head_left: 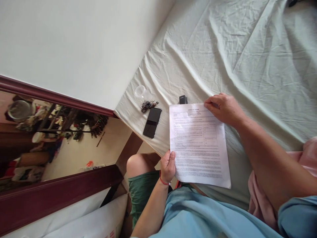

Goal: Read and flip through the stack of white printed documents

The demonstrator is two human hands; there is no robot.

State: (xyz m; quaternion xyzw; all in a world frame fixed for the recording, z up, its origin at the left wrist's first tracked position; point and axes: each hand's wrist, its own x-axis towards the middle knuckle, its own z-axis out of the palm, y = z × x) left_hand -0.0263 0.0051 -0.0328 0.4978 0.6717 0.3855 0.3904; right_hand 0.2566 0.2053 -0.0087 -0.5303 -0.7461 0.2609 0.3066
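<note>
A printed sheet of paper (198, 145) lies on the pale green bed sheet (235, 59). My left hand (167, 166) pinches its near left edge between thumb and fingers. My right hand (223, 107) rests on the paper's far right corner, fingers curled down on it. A small black object (183, 99), perhaps a stapler, sits just beyond the paper's top edge. A red band circles my left wrist.
A black phone (152, 122) lies left of the paper, with a bunch of keys (148, 105) and a clear ring (140, 91) beyond it. A white wall runs along the bed's left side. A dark-framed mirror (56, 138) stands at the lower left. Pink cloth (307, 158) lies at right.
</note>
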